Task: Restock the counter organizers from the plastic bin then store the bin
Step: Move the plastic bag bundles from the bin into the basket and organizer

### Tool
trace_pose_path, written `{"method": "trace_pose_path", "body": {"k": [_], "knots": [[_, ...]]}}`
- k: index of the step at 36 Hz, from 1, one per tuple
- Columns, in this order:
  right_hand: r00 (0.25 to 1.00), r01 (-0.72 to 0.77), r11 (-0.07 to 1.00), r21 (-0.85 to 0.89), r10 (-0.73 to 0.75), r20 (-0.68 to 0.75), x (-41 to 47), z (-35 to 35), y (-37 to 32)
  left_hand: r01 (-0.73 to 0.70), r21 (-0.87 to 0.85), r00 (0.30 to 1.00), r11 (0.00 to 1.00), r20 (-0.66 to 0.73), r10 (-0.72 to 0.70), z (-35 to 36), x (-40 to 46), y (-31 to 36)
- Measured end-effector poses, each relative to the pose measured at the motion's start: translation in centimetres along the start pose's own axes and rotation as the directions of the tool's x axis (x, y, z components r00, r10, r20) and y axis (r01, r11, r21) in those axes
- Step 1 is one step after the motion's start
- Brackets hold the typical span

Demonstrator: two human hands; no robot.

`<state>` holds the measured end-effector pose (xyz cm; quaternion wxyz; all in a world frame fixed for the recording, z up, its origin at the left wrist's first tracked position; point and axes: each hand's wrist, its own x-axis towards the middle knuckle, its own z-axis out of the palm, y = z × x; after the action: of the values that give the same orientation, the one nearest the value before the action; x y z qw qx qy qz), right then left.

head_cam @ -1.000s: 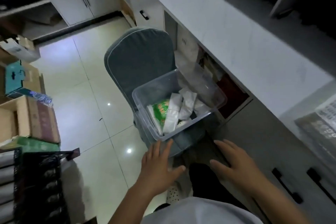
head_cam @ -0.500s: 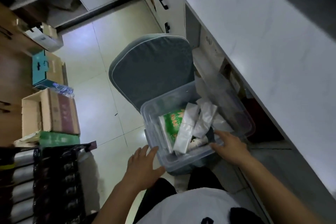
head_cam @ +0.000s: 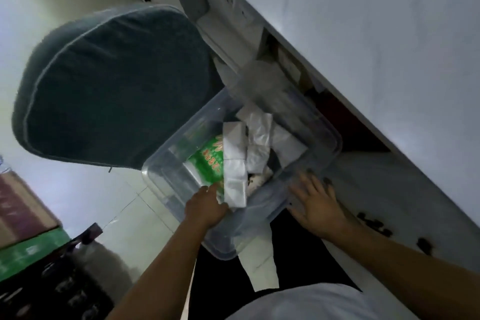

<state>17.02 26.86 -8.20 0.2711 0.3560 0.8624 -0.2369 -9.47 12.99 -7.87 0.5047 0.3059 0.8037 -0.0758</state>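
- The clear plastic bin [head_cam: 166,184] sits on the seat of a grey-blue padded chair [head_cam: 111,86], pushed up beside the white counter [head_cam: 363,34].
- The person's left hand [head_cam: 206,206] reaches over the bin's near rim, fingers curled down inside; they seem to close on the lower edge of a green packet [head_cam: 209,163], though the fingertips are hidden and the frame is blurred, so whether the packet is truly gripped cannot be told.
- Just beyond that hand, touching the green packet's far side, lie several white sachets [head_cam: 235,163], stacked loosely and overlapping (one long strip runs right down to the knuckles).
- The right hand [head_cam: 318,209] lies flat with fingers spread against the bin's near right wall, outside it, holding nothing.
- Between the two hands runs the bin's near corner, which juts toward the person's dark trousers [head_cam: 298,249].
- Beyond the right hand's fingertips, an open shelf [head_cam: 355,135] under the counter shows dark contents too blurred to name.
- Out past the left forearm, well apart from the bin, cardboard boxes [head_cam: 23,213] stand on the pale tiled floor [head_cam: 85,195].
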Motion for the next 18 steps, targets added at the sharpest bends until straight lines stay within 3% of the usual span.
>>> {"method": "trace_pose_path", "body": {"k": [4, 9, 14, 18], "knots": [[0.986, -0.053, 0.998, 0.023, 0.056, -0.154, 0.6, 1.2, 0.5, 0.019, 0.028, 0.998, 0.999, 0.062, -0.021, 0.7, 4.7, -0.5], [0.931, -0.022, 1.000, 0.014, 0.025, -0.365, 2.1, 4.9, 0.9, 0.076, -0.262, 0.996, 0.962, 0.067, -0.060, 1.6, 10.3, 0.3], [0.842, 0.026, 0.998, 0.054, 0.007, -0.540, 3.4, 7.4, 1.6, 0.250, -0.568, 0.967, 0.784, 0.109, -0.230, 3.0, 15.2, 2.1], [0.815, 0.039, 0.995, 0.093, 0.022, -0.579, 4.1, 8.2, 1.4, 0.294, -0.650, 0.939, 0.701, 0.061, -0.338, 4.3, 18.1, 3.2]]}}
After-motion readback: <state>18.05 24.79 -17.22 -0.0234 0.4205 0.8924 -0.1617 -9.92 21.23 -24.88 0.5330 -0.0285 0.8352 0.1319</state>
